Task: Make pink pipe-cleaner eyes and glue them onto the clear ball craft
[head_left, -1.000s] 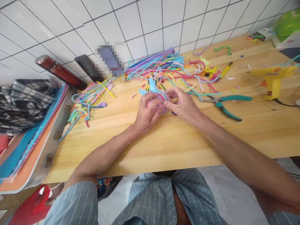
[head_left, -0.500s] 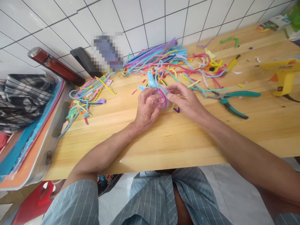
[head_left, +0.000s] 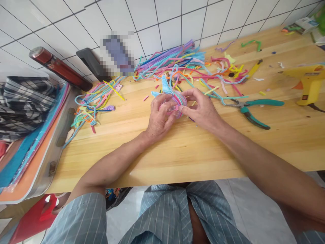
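Observation:
Between my hands is a rounded pipe-cleaner figure (head_left: 180, 98) banded in pink, blue and purple, with light blue ear-like points (head_left: 166, 85) sticking up from it. My left hand (head_left: 162, 115) is closed around its left side, fingers curled over the front and covering part of it. On the right side, the thumb and fingers of my right hand (head_left: 200, 105) pinch its edge. Teal-handled pliers (head_left: 256, 108) lie on the table just right of my right hand.
A bundle of pipe cleaners (head_left: 172, 61) lies along the tiled wall; a tangled heap (head_left: 93, 105) is at left. Beyond it lean a red-brown flask (head_left: 61, 69) and a dark stand (head_left: 92, 64). A yellow glue gun (head_left: 308, 83) sits far right, a plastic box (head_left: 48, 173) at left.
My right thumb has moved slightly down and left along the figure's front edge. The figure has turned a little, showing more of its banded side. My left hand keeps its grip.

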Available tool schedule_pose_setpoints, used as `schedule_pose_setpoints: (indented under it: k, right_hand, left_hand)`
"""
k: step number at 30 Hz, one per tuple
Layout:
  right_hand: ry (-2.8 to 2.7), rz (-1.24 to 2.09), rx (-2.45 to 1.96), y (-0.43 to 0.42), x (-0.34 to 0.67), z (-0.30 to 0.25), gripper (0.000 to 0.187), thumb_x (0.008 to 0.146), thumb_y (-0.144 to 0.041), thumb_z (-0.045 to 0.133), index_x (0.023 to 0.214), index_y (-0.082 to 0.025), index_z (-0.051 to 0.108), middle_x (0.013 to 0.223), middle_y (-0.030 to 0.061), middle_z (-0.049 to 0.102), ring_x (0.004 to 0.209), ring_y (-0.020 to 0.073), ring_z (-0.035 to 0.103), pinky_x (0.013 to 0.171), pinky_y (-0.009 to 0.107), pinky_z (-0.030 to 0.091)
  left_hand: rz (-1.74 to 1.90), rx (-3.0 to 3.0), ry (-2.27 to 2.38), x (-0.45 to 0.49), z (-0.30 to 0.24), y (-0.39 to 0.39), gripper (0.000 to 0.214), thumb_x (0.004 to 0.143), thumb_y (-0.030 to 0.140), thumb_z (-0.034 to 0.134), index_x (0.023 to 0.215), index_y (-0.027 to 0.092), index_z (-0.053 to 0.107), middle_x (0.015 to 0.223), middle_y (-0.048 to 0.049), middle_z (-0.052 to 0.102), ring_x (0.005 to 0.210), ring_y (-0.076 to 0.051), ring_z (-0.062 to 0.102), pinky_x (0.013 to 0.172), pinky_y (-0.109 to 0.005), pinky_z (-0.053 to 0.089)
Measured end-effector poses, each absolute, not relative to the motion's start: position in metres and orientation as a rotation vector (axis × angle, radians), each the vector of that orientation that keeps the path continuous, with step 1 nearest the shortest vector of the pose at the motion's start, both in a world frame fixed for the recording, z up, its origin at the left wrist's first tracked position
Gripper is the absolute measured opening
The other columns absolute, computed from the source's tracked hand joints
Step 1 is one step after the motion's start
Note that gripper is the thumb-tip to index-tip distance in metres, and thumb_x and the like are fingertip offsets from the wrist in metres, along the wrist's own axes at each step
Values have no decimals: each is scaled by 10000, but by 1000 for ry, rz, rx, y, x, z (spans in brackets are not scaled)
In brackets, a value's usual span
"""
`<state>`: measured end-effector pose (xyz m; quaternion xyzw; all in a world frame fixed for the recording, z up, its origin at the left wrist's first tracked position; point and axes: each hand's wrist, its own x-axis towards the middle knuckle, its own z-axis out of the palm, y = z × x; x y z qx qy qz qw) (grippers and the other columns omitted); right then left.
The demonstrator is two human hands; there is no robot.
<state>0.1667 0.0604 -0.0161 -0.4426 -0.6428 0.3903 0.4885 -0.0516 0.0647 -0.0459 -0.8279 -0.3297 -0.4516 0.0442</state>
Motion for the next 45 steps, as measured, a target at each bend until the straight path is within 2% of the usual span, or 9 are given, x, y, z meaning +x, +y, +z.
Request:
schedule_pose_setpoints:
  k: [8, 16, 20, 26, 30, 34, 36, 41, 45]
  right_hand:
    - [-1563, 953, -1100, 59, 167, -13, 419, 868, -503, 880, 1200, -293, 733, 1365, 82, 789, 1222, 323, 747, 882, 464, 707]
    - [-1544, 991, -1079, 60, 166, -16, 420, 854, -472, 876, 1178, -301, 671, 1373, 83, 754, 1281, 324, 724, 982, 511, 712]
    - [-1529, 1061, -1032, 61, 165, -20, 511, 840, -506, 911, 1215, -310, 624, 1413, 81, 733, 1388, 330, 700, 1083, 532, 695]
    - [-1546, 1193, -941, 65, 166, -25, 694, 864, -640, 916, 1406, -344, 599, 1564, 84, 712, 1455, 336, 690, 1208, 574, 632]
    - [-1537, 1192, -966, 66, 168, -25, 723, 837, -683, 938, 1388, -333, 626, 1463, 80, 769, 1386, 338, 733, 1190, 571, 634]
    - [-1503, 1183, -987, 65, 168, -26, 755, 798, -694, 966, 1369, -322, 640, 1474, 86, 769, 1361, 338, 752, 1174, 559, 638]
    - [-1499, 1184, -992, 65, 168, -26, 754, 804, -700, 959, 1374, -321, 644, 1492, 90, 764, 1366, 338, 753, 1170, 554, 639]
    - [-1480, 1188, -1007, 66, 172, -29, 778, 793, -730, 955, 1383, -326, 648, 1506, 89, 764, 1379, 346, 750, 1165, 569, 642]
    - [-1456, 1189, -1025, 67, 174, -32, 785, 785, -746, 952, 1380, -333, 648, 1498, 81, 771, 1362, 339, 757, 1172, 576, 640]
  left_hand:
    - [-1382, -2643, -1111, -54, -46, 65, 323, 1183, 515, 541, 1352, 273, 671, 1522, -138, 666, 1496, -303, 619, 1326, -582, 468]
    - [-1433, -2693, -1074, -53, -46, 65, 307, 1179, 484, 570, 1379, 271, 664, 1545, -146, 659, 1520, -298, 603, 1328, -554, 459]
    - [-1407, -2706, -1084, -53, -47, 65, 308, 1180, 492, 555, 1378, 278, 654, 1542, -148, 668, 1523, -306, 608, 1329, -578, 454]
    - [-1479, -2716, -1001, -54, -43, 62, 332, 1171, 494, 581, 1433, 292, 616, 1561, -140, 659, 1531, -298, 604, 1321, -575, 474]
    - [-1756, -2720, -1007, -55, -44, 63, 324, 1192, 511, 528, 1454, 324, 564, 1536, -112, 649, 1507, -274, 621, 1286, -531, 533]
    - [-1907, -2687, -1288, -55, -51, 68, 370, 1180, 640, 483, 1383, 332, 508, 1534, -111, 594, 1525, -268, 612, 1256, -485, 586]
    - [-1953, -2692, -1337, -55, -55, 70, 402, 1164, 676, 494, 1384, 339, 492, 1544, -114, 582, 1537, -265, 609, 1276, -488, 579]
    - [-2086, -2771, -1350, -58, -58, 73, 368, 1158, 622, 563, 1378, 330, 525, 1554, -113, 582, 1538, -245, 609, 1301, -474, 559]
    - [-2145, -2754, -1472, -57, -57, 74, 448, 1111, 700, 617, 1309, 301, 564, 1503, -117, 611, 1488, -245, 635, 1283, -458, 561]
